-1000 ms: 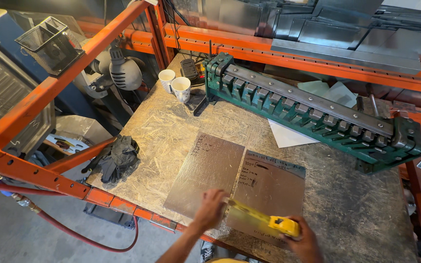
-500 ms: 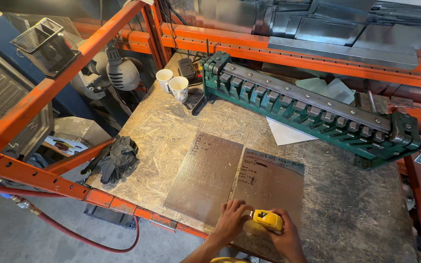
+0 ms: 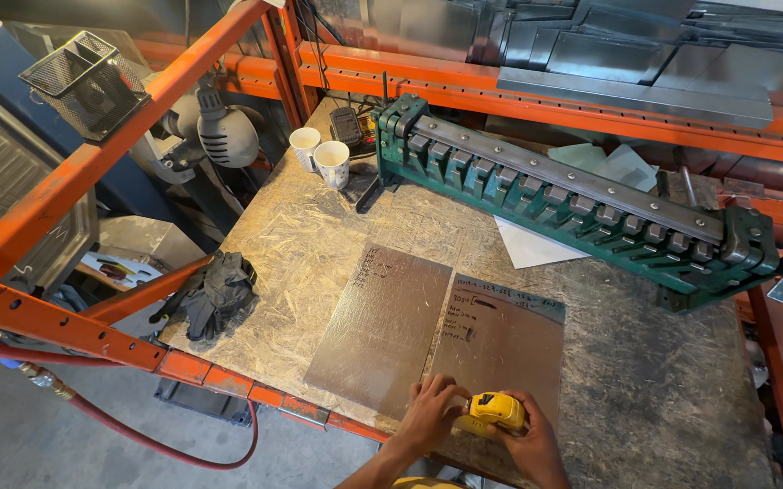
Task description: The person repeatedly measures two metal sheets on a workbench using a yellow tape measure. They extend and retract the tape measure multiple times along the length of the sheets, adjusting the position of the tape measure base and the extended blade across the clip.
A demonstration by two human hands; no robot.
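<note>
two hands meet at the near edge of the table, both wrapped around a yellow tape measure: the left hand has its fingers curled over the case's left side, the right hand cups it from the right. the case rests on the near end of the right-hand metal sheet, which lies just beside a second sheet. because that sheet sits right at the table edge, a push from the hands could probably slide it off, and its thin edges look sharp enough to nick a finger. the tape measure is a small, rounded, bright yellow case with black trim; no blade shows. behind stand a green bending brake, two paper cups and dark gloves.
</note>
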